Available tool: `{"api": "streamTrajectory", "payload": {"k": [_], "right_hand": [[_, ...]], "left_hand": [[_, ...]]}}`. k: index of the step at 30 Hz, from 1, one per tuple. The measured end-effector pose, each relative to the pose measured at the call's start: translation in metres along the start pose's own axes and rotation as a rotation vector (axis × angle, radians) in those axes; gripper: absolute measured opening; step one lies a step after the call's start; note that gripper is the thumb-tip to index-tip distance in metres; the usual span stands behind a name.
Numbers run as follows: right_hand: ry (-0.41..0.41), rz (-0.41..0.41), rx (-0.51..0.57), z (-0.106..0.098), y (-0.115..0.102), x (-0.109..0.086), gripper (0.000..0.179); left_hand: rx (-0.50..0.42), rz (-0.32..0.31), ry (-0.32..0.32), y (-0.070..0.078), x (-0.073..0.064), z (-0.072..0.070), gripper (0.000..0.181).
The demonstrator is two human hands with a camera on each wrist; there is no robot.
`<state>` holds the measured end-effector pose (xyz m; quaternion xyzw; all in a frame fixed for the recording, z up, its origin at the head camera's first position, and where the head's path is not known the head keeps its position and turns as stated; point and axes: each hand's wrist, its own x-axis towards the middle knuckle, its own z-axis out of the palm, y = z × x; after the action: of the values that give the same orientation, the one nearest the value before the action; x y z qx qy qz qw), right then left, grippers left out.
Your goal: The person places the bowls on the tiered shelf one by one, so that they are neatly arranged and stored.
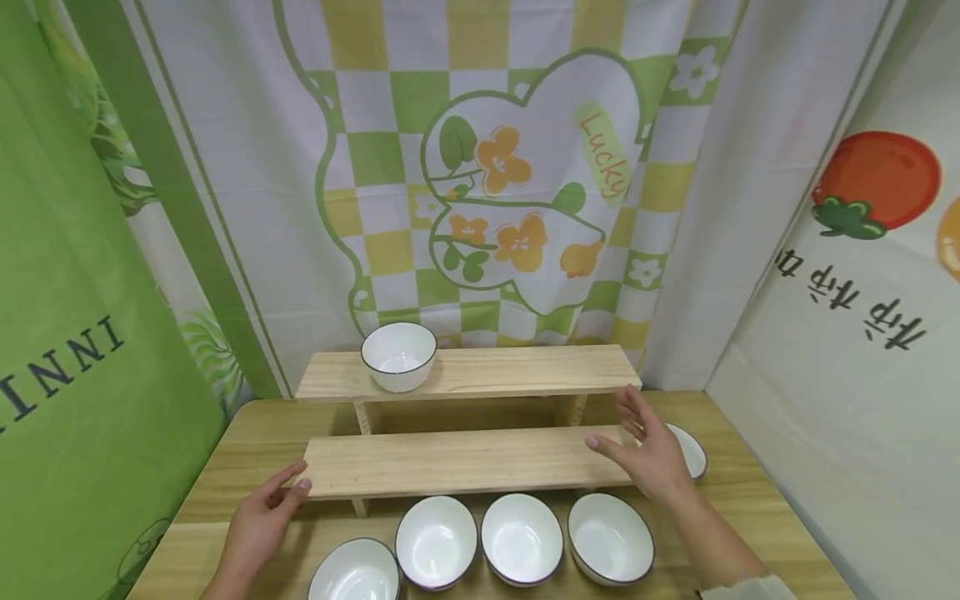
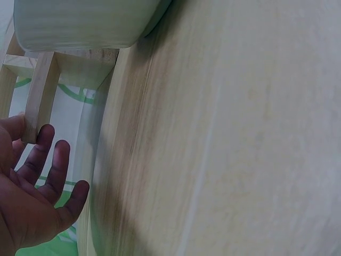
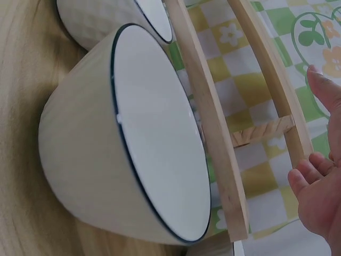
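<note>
A two-level wooden shelf (image 1: 465, 458) stands on the table. At the left end of its lower board, my left hand (image 1: 258, 525) pinches the corner between thumb and index finger; in the left wrist view the other fingers of that hand (image 2: 40, 192) are spread. My right hand (image 1: 660, 458) hovers by the board's right end, thumb and fingers apart, holding nothing. On the upper board sits a white bowl (image 1: 399, 358) with a dark rim. Several like it line the shelf's front, including a right-hand bowl (image 1: 611, 537), large in the right wrist view.
Partly hidden behind my right hand, another white dish (image 1: 688, 450) rests on the table (image 1: 757, 517). A printed curtain (image 1: 495, 183) hangs behind the shelf. A green cloth (image 1: 90, 292) bounds the left side, a white printed one (image 1: 847, 400) the right.
</note>
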<state>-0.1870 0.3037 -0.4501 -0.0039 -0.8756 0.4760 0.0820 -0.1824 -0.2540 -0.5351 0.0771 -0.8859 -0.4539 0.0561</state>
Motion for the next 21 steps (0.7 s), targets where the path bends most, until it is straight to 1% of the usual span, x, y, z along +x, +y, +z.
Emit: {"api": "streamTrajectory", "payload": {"k": [5, 12, 18, 21], "right_hand": [[0.016, -0.002, -0.029, -0.004, 0.008, -0.002, 0.113], [0.013, 0.036, -0.047, -0.010, 0.017, -0.007, 0.114], [0.041, 0.036, -0.050, -0.013, 0.027, -0.009, 0.109], [0.050, 0.054, -0.065, -0.015, 0.032, -0.010, 0.107]], "left_hand": [[0.005, 0.000, -0.009, -0.001, 0.000, 0.000, 0.059], [0.005, -0.008, -0.009, -0.001, 0.000, 0.000, 0.059], [0.003, -0.005, -0.008, -0.001, 0.000, -0.001, 0.059], [0.004, 0.001, -0.007, -0.001, 0.000, -0.001, 0.058]]}}
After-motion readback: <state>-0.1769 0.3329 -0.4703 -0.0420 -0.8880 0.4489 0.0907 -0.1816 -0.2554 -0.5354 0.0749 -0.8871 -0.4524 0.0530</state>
